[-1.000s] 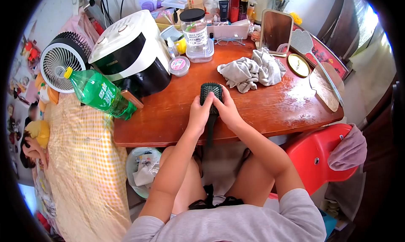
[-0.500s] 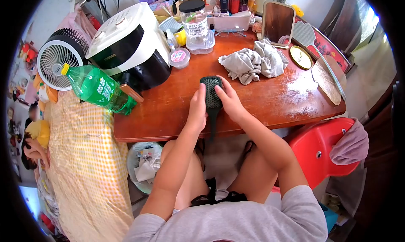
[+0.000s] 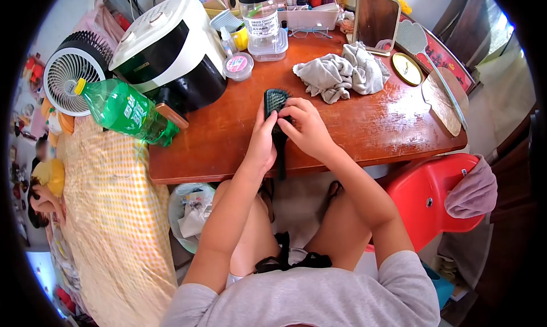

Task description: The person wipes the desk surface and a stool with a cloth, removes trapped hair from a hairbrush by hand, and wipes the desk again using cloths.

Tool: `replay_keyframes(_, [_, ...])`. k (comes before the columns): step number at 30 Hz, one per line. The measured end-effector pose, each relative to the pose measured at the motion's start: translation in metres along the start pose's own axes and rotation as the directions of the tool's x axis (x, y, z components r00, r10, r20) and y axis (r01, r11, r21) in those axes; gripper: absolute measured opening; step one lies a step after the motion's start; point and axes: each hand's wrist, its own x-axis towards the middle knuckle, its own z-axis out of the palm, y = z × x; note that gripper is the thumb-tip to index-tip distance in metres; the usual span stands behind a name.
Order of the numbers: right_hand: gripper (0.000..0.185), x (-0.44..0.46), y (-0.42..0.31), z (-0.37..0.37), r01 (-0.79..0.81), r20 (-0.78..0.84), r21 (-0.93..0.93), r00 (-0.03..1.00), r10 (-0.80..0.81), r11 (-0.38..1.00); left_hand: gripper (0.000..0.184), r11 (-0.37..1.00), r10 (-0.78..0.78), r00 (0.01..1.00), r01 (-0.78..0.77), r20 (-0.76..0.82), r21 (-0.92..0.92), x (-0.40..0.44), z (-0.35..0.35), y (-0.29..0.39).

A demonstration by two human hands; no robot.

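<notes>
A dark green paddle hairbrush (image 3: pixel 276 98) is held over the front edge of the table, bristles facing up and its handle pointing down toward my lap. My left hand (image 3: pixel 263 139) is closed around the brush's left side, thumb over the front. My right hand (image 3: pixel 306 125) has its fingers curled onto the bristles at the right side, with the thumb close to the left thumb. Whether anything fine is pinched in those fingertips is too small to tell. Past the brush lies a crumpled grey cloth (image 3: pixel 342 73).
On the wooden table (image 3: pixel 228 127) stand an air fryer (image 3: pixel 171 48), a green bottle (image 3: pixel 128 113) lying tilted, a clear jar (image 3: pixel 261 19), glasses (image 3: pixel 309 33) and a mirror (image 3: pixel 376 22). A red chair (image 3: pixel 419 199) is at right, a waste bin (image 3: pixel 185 213) below; another person (image 3: pixel 48 182) is far left.
The brush has tilted and turned slightly left. My right hand has shifted from gripping the brush's right edge to curling its fingers over the bristles. The view has shifted slightly.
</notes>
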Motion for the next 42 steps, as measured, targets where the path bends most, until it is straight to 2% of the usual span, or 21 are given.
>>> replay_keyframes(1, [0.013, 0.001, -0.002, 0.002, -0.002, 0.003, 0.001, 1.0, 0.002, 1.0, 0.04, 1.0, -0.002, 1.0, 0.002, -0.003, -0.002, 0.002, 0.001, 0.0])
replay_keyframes(3, [0.014, 0.002, -0.008, 0.003, 0.145, -0.088, -0.434, 0.975, -0.203, 0.889, 0.043, 1.0, 0.028, 0.999, -0.028, -0.046, -0.008, 0.006, 0.005, 0.001])
replay_keyframes(7, [0.018, 0.005, -0.017, 0.008, 0.109, -0.049, -0.525, 0.986, -0.158, 0.844, 0.042, 0.995, 0.093, 0.996, -0.092, -0.018, 0.031, 0.006, 0.001, -0.001])
replay_keyframes(11, [0.018, -0.01, -0.013, 0.011, 0.009, 0.159, -0.419, 0.985, 0.063, 0.908, 0.042, 0.955, 0.215, 0.975, -0.199, -0.048, 0.218, 0.011, -0.011, -0.006])
replay_keyframes(12, [0.02, -0.014, -0.011, 0.01, 0.009, 0.23, -0.161, 0.973, 0.029, 0.987, 0.04, 0.977, 0.179, 0.981, -0.168, -0.079, 0.132, 0.011, -0.011, 0.002])
replay_keyframes(13, [0.02, -0.016, -0.01, 0.009, 0.005, 0.226, -0.159, 0.974, 0.032, 0.987, 0.04, 0.972, 0.215, 0.973, -0.204, -0.088, 0.115, 0.019, -0.017, 0.004])
replay_keyframes(14, [0.02, -0.018, -0.008, 0.006, -0.182, 0.229, 0.116, 0.961, 0.152, 0.976, 0.041, 0.998, 0.065, 0.994, -0.066, -0.086, -0.004, 0.024, -0.025, 0.009])
replay_keyframes(15, [0.021, -0.017, -0.012, 0.003, -0.35, 0.265, 0.376, 0.928, 0.263, 0.858, 0.043, 0.989, -0.086, 0.994, 0.077, -0.066, -0.125, 0.026, -0.027, 0.015])
replay_keyframes(16, [0.023, -0.014, -0.012, 0.001, -0.338, 0.088, 0.53, 0.934, 0.346, 0.778, 0.048, 0.984, -0.134, 0.988, 0.124, -0.072, -0.128, 0.027, -0.027, 0.017])
replay_keyframes(17, [0.018, -0.013, -0.006, -0.008, -0.416, 0.074, 0.464, 0.898, 0.434, 0.782, 0.048, 0.983, -0.138, 0.988, 0.127, -0.075, -0.133, 0.027, -0.025, 0.016])
replay_keyframes(19, [0.035, -0.008, 0.002, 0.007, -0.135, -0.302, 0.116, 0.939, 0.165, 0.984, 0.04, 0.994, -0.061, 0.996, 0.055, -0.062, -0.094, 0.022, -0.016, 0.011])
replay_keyframes(20, [0.035, -0.01, 0.003, 0.011, -0.142, -0.301, 0.12, 0.938, 0.172, 0.983, 0.044, 0.992, -0.121, 0.991, 0.12, -0.049, -0.03, 0.018, -0.015, 0.007])
replay_keyframes(22, [0.056, -0.009, -0.001, 0.016, -0.271, -0.058, 0.603, 0.923, 0.381, 0.75, 0.031, 0.999, -0.047, 0.999, 0.047, -0.016, -0.005, 0.002, 0.009, 0.005])
replay_keyframes(27, [0.047, -0.007, -0.002, 0.027, -0.225, -0.199, 0.451, 0.918, 0.343, 0.864, 0.027, 0.976, 0.161, 0.985, -0.149, -0.069, 0.161, 0.0, 0.008, 0.001])
replay_keyframes(30, [0.034, -0.001, 0.0, 0.012, -0.38, -0.05, 0.6, 0.86, 0.507, 0.704, 0.026, 0.985, -0.133, 0.991, 0.132, -0.006, -0.107, -0.008, 0.011, 0.026])
replay_keyframes(31, [0.034, 0.0, 0.003, 0.007, -0.344, -0.062, 0.491, 0.903, 0.426, 0.8, 0.026, 0.985, -0.137, 0.991, 0.135, -0.009, -0.105, -0.008, 0.009, 0.023])
replay_keyframes(34, [0.039, -0.002, -0.001, 0.015, -0.241, -0.04, 0.62, 0.941, 0.336, 0.747, 0.038, 0.909, 0.23, 0.973, -0.21, -0.014, 0.359, 0.006, -0.006, 0.004])
replay_keyframes(37, [0.043, -0.005, -0.015, 0.016, -0.217, -0.051, 0.762, 0.919, 0.39, 0.61, 0.036, 0.972, 0.092, 0.995, -0.083, -0.032, 0.219, 0.011, -0.008, 0.007])
replay_keyframes(39, [0.047, -0.007, -0.012, 0.01, -0.228, -0.115, 0.497, 0.939, 0.325, 0.837, 0.032, 0.972, 0.076, 0.996, -0.064, -0.045, 0.226, 0.007, -0.004, 0.006])
replay_keyframes(41, [0.048, -0.009, -0.019, 0.011, -0.267, -0.105, 0.384, 0.938, 0.329, 0.884, 0.035, 0.701, 0.496, 0.862, -0.33, -0.101, 0.632, 0.008, 0.003, -0.005])
replay_keyframes(42, [0.046, -0.011, -0.018, 0.016, -0.254, -0.152, 0.357, 0.934, 0.324, 0.899, 0.037, 0.694, 0.542, 0.833, -0.37, -0.111, 0.618, 0.006, 0.007, -0.003])
